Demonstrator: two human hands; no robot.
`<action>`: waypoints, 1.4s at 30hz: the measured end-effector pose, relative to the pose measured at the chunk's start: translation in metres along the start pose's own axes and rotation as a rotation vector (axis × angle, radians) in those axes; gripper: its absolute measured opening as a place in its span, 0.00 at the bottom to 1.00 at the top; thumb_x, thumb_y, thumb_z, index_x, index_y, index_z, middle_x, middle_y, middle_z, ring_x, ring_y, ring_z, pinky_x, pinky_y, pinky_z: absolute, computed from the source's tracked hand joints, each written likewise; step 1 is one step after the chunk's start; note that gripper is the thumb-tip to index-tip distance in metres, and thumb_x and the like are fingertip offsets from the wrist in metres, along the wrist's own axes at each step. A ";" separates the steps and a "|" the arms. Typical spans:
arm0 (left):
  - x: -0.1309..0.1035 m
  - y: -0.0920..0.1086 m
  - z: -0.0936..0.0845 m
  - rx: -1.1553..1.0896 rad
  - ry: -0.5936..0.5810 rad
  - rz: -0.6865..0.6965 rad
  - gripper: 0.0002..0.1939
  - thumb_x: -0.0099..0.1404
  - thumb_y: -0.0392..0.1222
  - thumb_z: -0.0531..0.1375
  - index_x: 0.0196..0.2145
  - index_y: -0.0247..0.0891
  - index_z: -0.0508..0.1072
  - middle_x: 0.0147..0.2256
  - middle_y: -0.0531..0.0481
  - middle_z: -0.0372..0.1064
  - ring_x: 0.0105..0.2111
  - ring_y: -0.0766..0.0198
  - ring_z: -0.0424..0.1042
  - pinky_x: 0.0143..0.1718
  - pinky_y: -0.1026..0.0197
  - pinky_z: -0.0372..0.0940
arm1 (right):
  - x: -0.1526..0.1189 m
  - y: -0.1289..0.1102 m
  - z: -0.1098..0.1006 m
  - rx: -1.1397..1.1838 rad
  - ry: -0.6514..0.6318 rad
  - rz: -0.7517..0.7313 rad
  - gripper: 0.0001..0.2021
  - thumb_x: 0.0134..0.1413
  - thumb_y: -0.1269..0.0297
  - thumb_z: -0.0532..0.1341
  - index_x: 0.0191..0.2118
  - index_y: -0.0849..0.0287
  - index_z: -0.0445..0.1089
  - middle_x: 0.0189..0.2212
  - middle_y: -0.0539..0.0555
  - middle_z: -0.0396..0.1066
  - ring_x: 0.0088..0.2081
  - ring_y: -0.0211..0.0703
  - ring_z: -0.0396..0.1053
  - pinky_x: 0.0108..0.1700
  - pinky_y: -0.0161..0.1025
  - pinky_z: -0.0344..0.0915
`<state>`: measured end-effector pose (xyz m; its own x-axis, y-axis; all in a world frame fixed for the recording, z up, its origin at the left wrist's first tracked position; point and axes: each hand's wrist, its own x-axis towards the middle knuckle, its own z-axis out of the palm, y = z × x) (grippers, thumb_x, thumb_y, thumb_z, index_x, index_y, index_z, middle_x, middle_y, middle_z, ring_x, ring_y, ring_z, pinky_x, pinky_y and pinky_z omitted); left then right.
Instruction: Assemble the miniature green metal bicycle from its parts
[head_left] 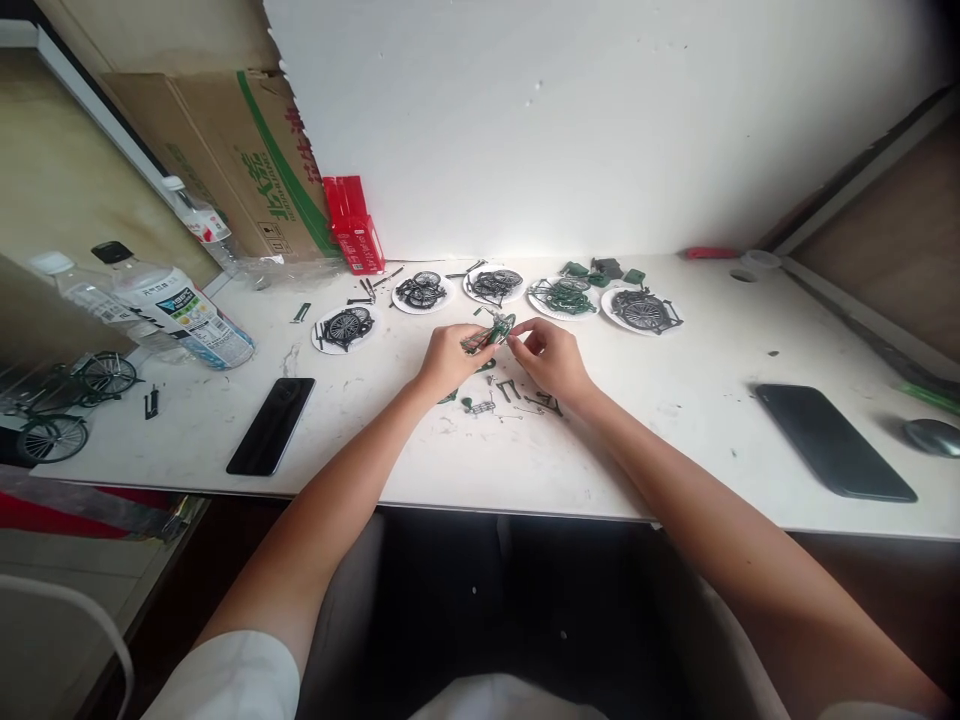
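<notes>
mouse (932,437) cut off; plate (642,311) parts indistinct

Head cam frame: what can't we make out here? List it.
- Green model part, head view: too small, and the left hand and right hand cover its ends; exact shape unclear.
- Loose parts on the table: too small to identify, some under the hands.
- Contents of the paper plates: wheels show, finer pieces too small.
- Model bicycle: cut off by the left edge.
- Computer mouse: partly cut off at the right edge, blurred.

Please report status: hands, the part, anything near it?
Left hand and right hand both pinch small green model bicycle part above white table. Loose small parts lie beneath.
</notes>
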<state>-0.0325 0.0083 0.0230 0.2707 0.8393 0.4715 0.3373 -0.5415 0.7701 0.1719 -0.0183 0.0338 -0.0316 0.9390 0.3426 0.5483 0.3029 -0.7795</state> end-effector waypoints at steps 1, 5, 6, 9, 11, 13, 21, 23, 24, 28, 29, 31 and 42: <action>0.000 -0.001 0.001 -0.006 0.001 -0.003 0.12 0.65 0.48 0.69 0.39 0.37 0.84 0.36 0.47 0.82 0.36 0.58 0.78 0.39 0.59 0.71 | 0.000 0.000 0.000 0.003 -0.002 -0.002 0.10 0.64 0.56 0.65 0.42 0.57 0.76 0.23 0.48 0.69 0.26 0.42 0.64 0.33 0.40 0.60; -0.001 -0.005 0.001 -0.022 0.006 -0.009 0.13 0.65 0.50 0.70 0.37 0.36 0.84 0.35 0.47 0.82 0.34 0.59 0.77 0.38 0.59 0.70 | 0.000 0.002 0.001 0.014 0.005 -0.014 0.11 0.63 0.55 0.66 0.43 0.57 0.77 0.22 0.48 0.68 0.25 0.42 0.63 0.32 0.40 0.59; -0.001 -0.006 0.001 -0.027 0.011 -0.020 0.13 0.65 0.50 0.70 0.38 0.36 0.84 0.35 0.47 0.82 0.34 0.58 0.77 0.38 0.59 0.70 | 0.001 0.003 0.001 0.021 0.001 -0.022 0.13 0.63 0.53 0.66 0.43 0.57 0.77 0.22 0.48 0.68 0.25 0.41 0.63 0.32 0.40 0.59; 0.000 -0.008 -0.001 -0.052 0.030 -0.043 0.15 0.65 0.50 0.70 0.41 0.35 0.84 0.38 0.46 0.83 0.36 0.58 0.78 0.39 0.59 0.71 | 0.001 0.005 0.000 0.061 0.008 -0.057 0.16 0.62 0.48 0.68 0.42 0.58 0.79 0.22 0.48 0.68 0.25 0.40 0.62 0.31 0.39 0.59; 0.001 -0.008 -0.001 -0.073 0.035 -0.042 0.16 0.64 0.51 0.70 0.39 0.34 0.84 0.38 0.45 0.83 0.37 0.58 0.78 0.38 0.60 0.71 | 0.002 0.007 -0.001 0.071 0.030 -0.079 0.18 0.62 0.46 0.68 0.40 0.59 0.81 0.22 0.49 0.67 0.25 0.40 0.61 0.31 0.39 0.58; 0.001 -0.008 0.000 -0.091 0.048 -0.051 0.16 0.63 0.52 0.71 0.36 0.34 0.83 0.35 0.45 0.82 0.36 0.58 0.78 0.36 0.61 0.70 | 0.003 0.008 -0.002 0.070 0.045 -0.096 0.19 0.61 0.46 0.68 0.40 0.59 0.81 0.21 0.49 0.67 0.25 0.39 0.60 0.31 0.40 0.58; 0.003 -0.008 0.004 -0.213 0.072 -0.097 0.17 0.61 0.51 0.73 0.38 0.34 0.84 0.38 0.42 0.83 0.37 0.56 0.80 0.37 0.59 0.73 | 0.005 0.007 -0.002 0.055 0.050 -0.113 0.17 0.62 0.47 0.67 0.40 0.58 0.81 0.23 0.51 0.70 0.26 0.42 0.65 0.32 0.40 0.61; 0.002 -0.008 0.005 -0.219 0.074 -0.089 0.17 0.62 0.51 0.73 0.38 0.33 0.84 0.38 0.42 0.83 0.37 0.55 0.80 0.37 0.59 0.73 | 0.005 0.007 -0.002 0.052 0.052 -0.116 0.17 0.63 0.47 0.66 0.40 0.58 0.80 0.23 0.50 0.70 0.26 0.42 0.65 0.33 0.40 0.61; 0.002 -0.008 0.005 -0.219 0.078 -0.085 0.17 0.62 0.52 0.73 0.38 0.33 0.84 0.38 0.41 0.83 0.36 0.55 0.80 0.37 0.59 0.73 | 0.005 0.007 -0.002 0.049 0.052 -0.118 0.17 0.63 0.48 0.66 0.40 0.58 0.80 0.23 0.50 0.70 0.26 0.42 0.65 0.33 0.40 0.61; 0.005 -0.008 0.004 -0.213 0.101 -0.055 0.17 0.61 0.52 0.74 0.35 0.33 0.84 0.37 0.40 0.83 0.36 0.55 0.81 0.36 0.58 0.73 | 0.007 0.007 -0.004 0.011 0.059 -0.147 0.16 0.65 0.49 0.64 0.40 0.58 0.80 0.23 0.51 0.71 0.27 0.43 0.66 0.33 0.41 0.60; 0.007 -0.008 0.004 -0.218 0.106 -0.049 0.17 0.61 0.52 0.74 0.35 0.33 0.83 0.37 0.40 0.83 0.36 0.55 0.81 0.36 0.58 0.73 | 0.008 0.006 -0.005 -0.002 0.063 -0.158 0.16 0.65 0.50 0.64 0.40 0.58 0.80 0.23 0.51 0.71 0.27 0.43 0.66 0.33 0.41 0.60; 0.008 -0.008 0.002 -0.225 0.104 -0.053 0.17 0.60 0.51 0.75 0.36 0.33 0.84 0.38 0.40 0.83 0.37 0.54 0.81 0.38 0.58 0.73 | 0.010 0.004 -0.007 -0.028 0.061 -0.174 0.16 0.66 0.50 0.63 0.40 0.58 0.80 0.24 0.52 0.73 0.27 0.44 0.67 0.34 0.41 0.59; -0.021 0.000 0.006 -0.282 0.208 -0.085 0.18 0.56 0.52 0.76 0.30 0.34 0.79 0.31 0.45 0.79 0.31 0.61 0.76 0.35 0.60 0.72 | -0.011 -0.005 0.008 -0.057 0.062 -0.177 0.21 0.70 0.44 0.58 0.38 0.57 0.74 0.26 0.54 0.74 0.26 0.44 0.65 0.31 0.42 0.55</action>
<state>-0.0328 -0.0096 0.0103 0.0533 0.8886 0.4556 0.0810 -0.4586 0.8849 0.1628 -0.0290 0.0298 -0.0815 0.8593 0.5049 0.5856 0.4513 -0.6734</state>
